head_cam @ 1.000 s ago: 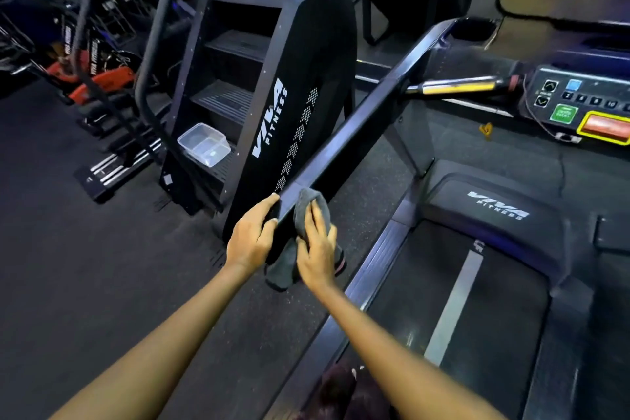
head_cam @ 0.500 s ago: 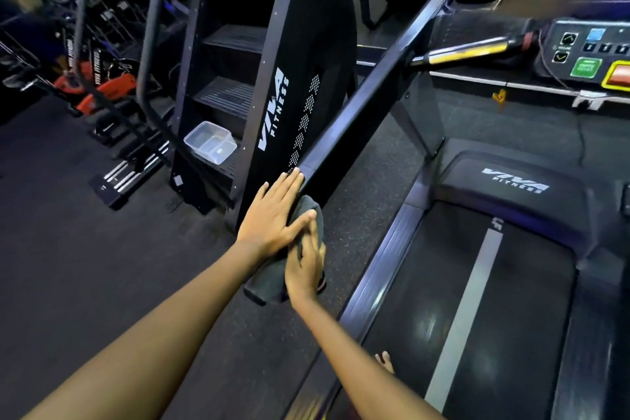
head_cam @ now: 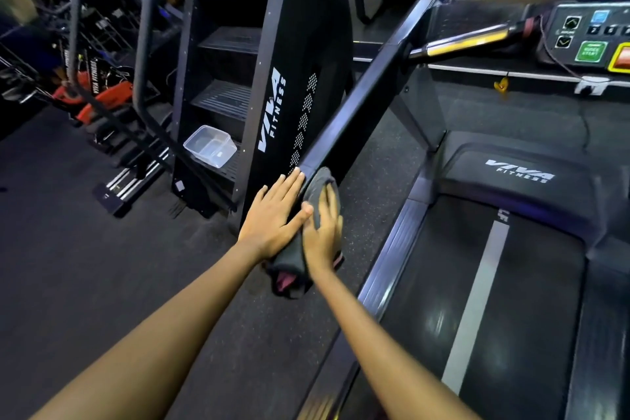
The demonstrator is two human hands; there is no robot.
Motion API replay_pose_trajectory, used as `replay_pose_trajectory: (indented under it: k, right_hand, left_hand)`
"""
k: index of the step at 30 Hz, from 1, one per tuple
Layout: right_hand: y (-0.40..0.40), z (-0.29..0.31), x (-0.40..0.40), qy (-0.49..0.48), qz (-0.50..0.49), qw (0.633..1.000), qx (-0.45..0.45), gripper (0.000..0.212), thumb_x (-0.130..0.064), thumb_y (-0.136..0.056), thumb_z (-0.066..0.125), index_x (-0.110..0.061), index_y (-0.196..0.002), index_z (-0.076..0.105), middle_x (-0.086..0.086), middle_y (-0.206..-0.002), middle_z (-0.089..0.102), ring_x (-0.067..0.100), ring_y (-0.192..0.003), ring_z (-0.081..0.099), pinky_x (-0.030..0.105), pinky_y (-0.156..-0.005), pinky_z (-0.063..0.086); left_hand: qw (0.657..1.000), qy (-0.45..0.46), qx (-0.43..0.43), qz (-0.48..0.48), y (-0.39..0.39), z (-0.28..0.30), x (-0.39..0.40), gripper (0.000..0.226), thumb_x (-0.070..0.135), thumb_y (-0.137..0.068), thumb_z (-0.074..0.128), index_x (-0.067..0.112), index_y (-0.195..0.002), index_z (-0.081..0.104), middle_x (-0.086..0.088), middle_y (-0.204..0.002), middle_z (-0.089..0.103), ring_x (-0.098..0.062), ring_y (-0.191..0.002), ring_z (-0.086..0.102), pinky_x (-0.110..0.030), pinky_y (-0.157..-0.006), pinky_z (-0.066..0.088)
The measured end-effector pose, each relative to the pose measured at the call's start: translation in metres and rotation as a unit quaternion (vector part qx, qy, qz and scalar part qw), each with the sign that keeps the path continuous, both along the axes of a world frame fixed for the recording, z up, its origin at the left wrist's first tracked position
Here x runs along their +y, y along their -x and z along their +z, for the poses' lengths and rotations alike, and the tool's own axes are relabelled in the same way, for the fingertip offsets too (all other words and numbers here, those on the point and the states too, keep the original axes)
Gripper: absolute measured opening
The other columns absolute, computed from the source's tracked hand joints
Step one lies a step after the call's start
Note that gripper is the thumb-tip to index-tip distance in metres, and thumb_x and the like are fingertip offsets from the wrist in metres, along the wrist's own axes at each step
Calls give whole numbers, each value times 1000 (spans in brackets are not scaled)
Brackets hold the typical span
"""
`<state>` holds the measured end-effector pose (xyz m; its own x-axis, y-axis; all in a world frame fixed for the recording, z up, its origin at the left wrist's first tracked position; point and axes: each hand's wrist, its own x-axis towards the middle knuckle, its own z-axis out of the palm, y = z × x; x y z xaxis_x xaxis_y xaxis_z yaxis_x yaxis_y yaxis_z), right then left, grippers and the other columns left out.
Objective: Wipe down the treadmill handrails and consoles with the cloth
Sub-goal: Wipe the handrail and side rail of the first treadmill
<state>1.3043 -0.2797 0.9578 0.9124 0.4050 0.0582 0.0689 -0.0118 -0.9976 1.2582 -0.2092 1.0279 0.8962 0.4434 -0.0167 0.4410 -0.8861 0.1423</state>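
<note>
The treadmill's left handrail (head_cam: 368, 89) is a dark bar running from the console (head_cam: 586, 34) at the upper right down to its near end at the centre. A dark grey cloth (head_cam: 289, 257) with a pink patch is draped over that near end. My left hand (head_cam: 276, 215) lies flat with straight fingers against the left side of the rail end and the cloth. My right hand (head_cam: 324, 232) presses the cloth against the rail's right side, fingers mostly straight. The rail's very tip is hidden under the cloth and hands.
A black stair-climber machine (head_cam: 289, 78) stands just left of the rail, with a clear plastic tub (head_cam: 210, 146) on its lowest step. The treadmill belt (head_cam: 477, 300) lies to the right. A yellow-banded grip bar (head_cam: 467, 41) and more gym equipment (head_cam: 95, 92) are farther off.
My left hand went from gripping the rail end to lying flat against it. Both hands and the cloth stay at the rail's near end; the view shifted slightly.
</note>
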Motion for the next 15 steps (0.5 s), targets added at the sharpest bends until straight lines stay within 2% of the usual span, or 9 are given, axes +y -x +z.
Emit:
replay_pose_trajectory:
  k: [3,4,6,8,10,12,13,15]
  right_hand:
    - [30,-9,-7,29,14,998,-53,58,-40,-87,32,-22,-141,40,-17,-149,25,19,-126,43,26,-107,21]
    - [29,-10,-7,31,9,997,-65,56,-41,-89,33,-22,-142,40,-15,-149,27,22,-121,47,24,-103,25]
    - [13,-12,-4,12,-1,996,-84,56,-50,-94,32,-24,-143,35,-8,-148,32,17,-123,45,25,-99,29]
    - [-15,-9,2,5,-9,999,-53,62,-54,-91,34,-19,-142,34,-5,-149,31,11,-131,37,31,-104,27]
    - [-46,-3,9,18,-2,1000,-16,61,-45,-89,40,-10,-140,40,1,-150,32,19,-135,36,41,-109,25]
    - [-64,6,12,23,-3,1000,-17,54,-34,-92,45,-6,-138,42,5,-150,33,23,-136,36,48,-110,25]
    - [-64,9,11,22,-2,1000,-19,52,-30,-93,47,-6,-139,41,5,-151,33,24,-136,36,50,-110,25]
    - [-47,12,4,27,5,999,-33,57,-39,-93,43,-10,-141,38,4,-151,32,28,-134,38,49,-110,27]
  left_hand:
    - [1000,10,0,-2,1,1,2,94,80,-77,-2,24,-151,10,12,-157,3,-9,-146,4,-35,-116,8]
    - [1000,10,0,-2,1,1,1,98,82,-74,-7,24,-151,9,12,-157,3,-9,-145,4,-34,-116,7]
    - [1000,10,0,0,1,1,1,100,83,-72,-11,24,-151,9,13,-157,3,-8,-145,3,-33,-116,7]
    - [1000,4,2,-1,1,0,0,99,83,-73,-10,24,-151,8,15,-156,-1,-7,-145,2,-33,-116,6]
    - [1000,-4,5,-6,1,0,0,95,81,-76,-5,24,-151,6,16,-153,-6,-7,-145,0,-33,-116,7]
    - [1000,-2,4,-10,0,-1,1,92,79,-77,-1,24,-151,6,15,-154,-7,-6,-144,0,-32,-116,7]
    - [1000,5,0,-9,0,-2,1,93,79,-77,-1,24,-151,7,13,-156,-4,-6,-145,1,-32,-116,7]
    - [999,32,-24,-3,1,-2,1,91,78,-79,6,23,-151,16,9,-158,8,-8,-145,7,-33,-117,11]
